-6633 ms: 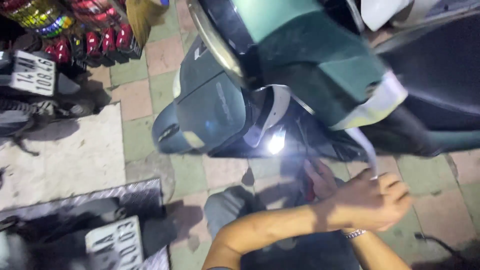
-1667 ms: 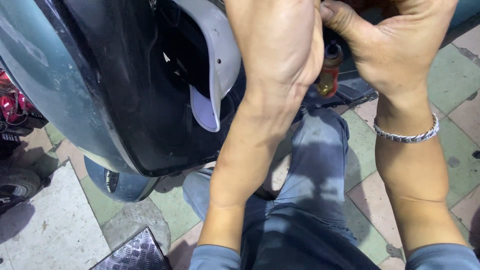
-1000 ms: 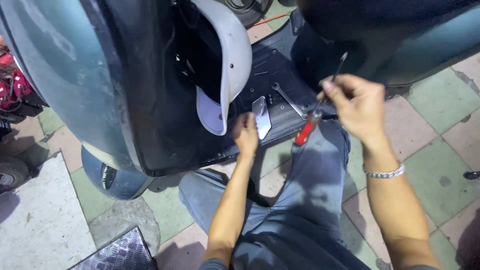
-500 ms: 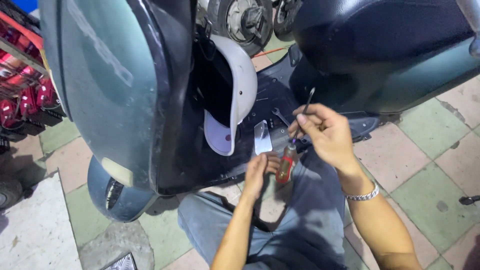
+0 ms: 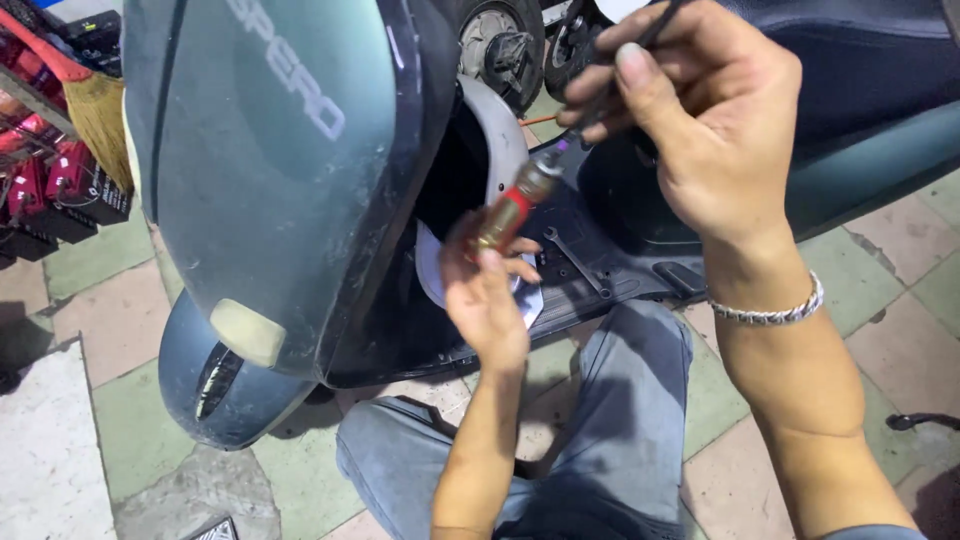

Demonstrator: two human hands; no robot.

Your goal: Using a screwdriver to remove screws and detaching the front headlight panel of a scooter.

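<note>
**A:** From the head camera, what did the right hand have?

**B:** It was raised near the lens, fingers closed around a thin dark lead pinched between thumb and forefingers. A silver chain bracelet sat on that wrist. Held that high, the lead ran down clear of the bodywork, I'd judge, toward the tool below.

**A:** And the tool?

**B:** A small red and brass tester, slanting from upper right to lower left, just in front of the scooter's legshield. Its lower end met the fingertips of the left hand, which was curled loosely around it. The grip looked light, more a steadying pinch than a fist, though the thumb's contact was partly hidden.

**A:** Why there?

**B:** The left hand was reaching into the opened space behind the legshield, beside a pale grey inner panel, over the dark footboard. That seemed to be where the work sat, so the tester was kept close to it.

**A:** Anything else in that one view?

**B:** The person's knees in grey jeans were tucked under the scooter on a tiled floor, and red boxes on a shelf stood well apart at the left edge.
</note>
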